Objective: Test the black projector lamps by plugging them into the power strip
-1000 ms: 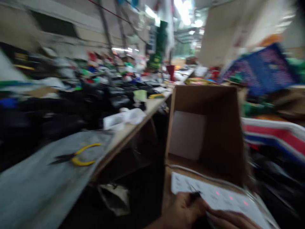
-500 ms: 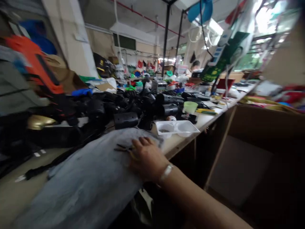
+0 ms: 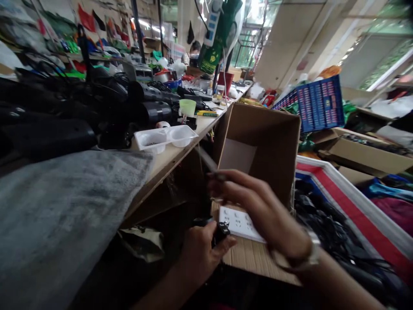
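Note:
My left hand point(image 3: 201, 247) is wrapped round a small black part point(image 3: 221, 232) with bits of metal at its end, low in front of the bench. Above and to the right of it, my right hand point(image 3: 254, 198) pinches a thin, blurred tool point(image 3: 208, 160) that points up and left. Behind my right hand a white power strip point(image 3: 241, 224) lies on a cardboard flap. A grey cloth point(image 3: 77, 202) covers the near part of the bench. On the bench edge stands a white two-cup tray point(image 3: 166, 137) with small pieces in its left cup.
Black cylindrical housings point(image 3: 48, 133) and cables crowd the bench. An open cardboard box point(image 3: 264, 142) stands right of it. Further right are a striped bag point(image 3: 348, 206) of black parts and a blue crate point(image 3: 319, 103). A person point(image 3: 193, 51) is far back.
The view has swung right. My right hand has left the cloth and the pliers-like tool there, and now holds a thin tool. My left hand has come into view with the black part.

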Available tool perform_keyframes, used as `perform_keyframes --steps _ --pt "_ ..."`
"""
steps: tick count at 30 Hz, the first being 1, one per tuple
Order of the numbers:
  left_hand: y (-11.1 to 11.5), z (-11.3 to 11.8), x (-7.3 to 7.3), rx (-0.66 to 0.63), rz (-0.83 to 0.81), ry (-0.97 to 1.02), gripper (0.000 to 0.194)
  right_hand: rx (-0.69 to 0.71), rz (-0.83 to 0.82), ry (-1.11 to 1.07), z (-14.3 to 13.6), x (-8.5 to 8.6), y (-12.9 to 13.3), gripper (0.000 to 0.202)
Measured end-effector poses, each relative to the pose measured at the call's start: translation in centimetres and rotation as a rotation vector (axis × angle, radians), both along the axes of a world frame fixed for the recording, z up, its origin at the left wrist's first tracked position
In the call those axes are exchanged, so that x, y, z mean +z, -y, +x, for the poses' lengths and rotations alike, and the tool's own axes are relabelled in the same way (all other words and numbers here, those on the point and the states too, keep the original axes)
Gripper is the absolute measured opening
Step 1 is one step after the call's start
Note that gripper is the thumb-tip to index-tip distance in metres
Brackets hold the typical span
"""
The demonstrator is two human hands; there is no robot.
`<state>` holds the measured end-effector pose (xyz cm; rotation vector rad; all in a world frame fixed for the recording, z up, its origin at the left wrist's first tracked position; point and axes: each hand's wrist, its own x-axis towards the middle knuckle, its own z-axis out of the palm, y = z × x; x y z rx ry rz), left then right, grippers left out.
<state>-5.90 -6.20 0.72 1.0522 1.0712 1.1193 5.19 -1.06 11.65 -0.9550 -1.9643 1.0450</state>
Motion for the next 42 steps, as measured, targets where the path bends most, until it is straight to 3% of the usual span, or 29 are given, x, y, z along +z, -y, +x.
perform_keyframes --steps 1,5,9,12,22,29,34,42 --pt "-0.5 0.4 -0.2 -0.034 0.055 -0.161 0.02 -0.096 -0.13 -0.027 3.4 -0.4 0.3 0.03" --pt "-0.9 2.9 -0.3 -0.185 0.318 -0.821 0.037 -0.284 -0.175 0.156 14.1 -4.6 3.9 0.039" --pt "-0.9 5.6 -0.2 -0.294 0.408 -0.979 0.045 -0.315 -0.033 0.325 18.3 -9.4 8.3 0.037" --pt "-1.1 6.9 -0.1 -0.377 0.466 -1.017 0.044 -0.3 0.043 0.373 19.1 -10.9 9.4 0.035" --pt "-1.6 8.4 0.5 -0.574 0.608 -1.042 0.039 -0.208 0.089 0.468 19.9 -10.8 8.6 0.03" --pt "-1.9 8.7 -0.4 -0.543 0.699 -1.055 0.043 -0.23 0.174 0.437 19.8 -11.2 8.8 0.034" --pt "-1.7 8.6 -0.7 -0.508 0.712 -0.933 0.04 -0.209 0.159 0.423 19.6 -10.9 8.3 0.035" --pt "-1.3 8.7 -1.1 -0.387 0.841 -0.849 0.033 -0.17 -0.066 0.306 19.2 -9.7 7.8 0.023"
